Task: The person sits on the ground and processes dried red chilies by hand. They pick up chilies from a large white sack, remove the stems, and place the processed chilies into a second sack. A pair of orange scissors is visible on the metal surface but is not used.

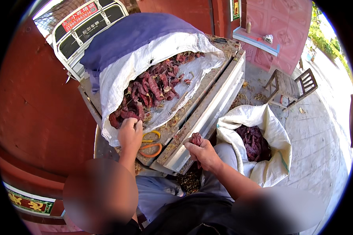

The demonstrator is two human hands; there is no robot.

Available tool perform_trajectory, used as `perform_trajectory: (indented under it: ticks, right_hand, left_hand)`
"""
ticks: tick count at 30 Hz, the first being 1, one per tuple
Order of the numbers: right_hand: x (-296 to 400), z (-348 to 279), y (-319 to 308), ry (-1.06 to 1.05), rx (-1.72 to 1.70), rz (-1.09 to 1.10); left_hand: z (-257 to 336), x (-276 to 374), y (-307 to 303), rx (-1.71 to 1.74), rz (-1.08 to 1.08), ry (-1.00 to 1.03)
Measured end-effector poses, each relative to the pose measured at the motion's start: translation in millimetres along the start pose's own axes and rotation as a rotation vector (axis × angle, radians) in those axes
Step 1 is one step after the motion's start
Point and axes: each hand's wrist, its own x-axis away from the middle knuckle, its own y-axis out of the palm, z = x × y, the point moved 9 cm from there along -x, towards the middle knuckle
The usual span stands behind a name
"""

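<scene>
A white woven sack [120,76] lies on its side with its mouth towards me, and dried red chilli peppers [154,86] spill along its opening. My left hand [130,134] is at the near corner of that opening, fingers curled against the closest chillies. Whether it grips one is hidden by the fingers. My right hand [204,154] is closed around dried chilli [196,138], which pokes out above and below the fist, just off the edge of the metal-sided truck bed [176,157]. Orange- and yellow-handled scissors [151,149] lie beside my left hand.
An upright white sack [278,141] holding dark dried chillies [251,142] stands to the right of my knee. Purple cloth [141,28] covers the lying sack. A small wooden chair [288,88] stands farther right. Stems and scraps [191,183] litter the floor between my legs.
</scene>
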Motion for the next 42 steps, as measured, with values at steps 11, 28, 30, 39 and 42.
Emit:
perform_trajectory:
  ticks: [11, 28, 30, 39, 42]
  right_hand:
    - [-5, -54, 60, -0.222, 0.271, -0.198]
    - [32, -22, 73, 0.066, 0.05, -0.576]
    - [28, -6, 67, 0.134, -0.086, -0.463]
    - [8, 9, -2, 0.048, -0.401, -0.117]
    - [23, -15, -64, -0.035, -0.086, 0.07]
  left_hand:
    - [121, 97, -31, 0.233, -0.107, 0.357]
    - [96, 119, -2, 1.275, -0.546, -0.179]
    - [109, 107, -23, 0.949, -0.376, 0.077]
    - [147, 127, -37, 0.237, -0.171, 0.492]
    - [133, 131, -8, 0.119, -0.547, 0.4]
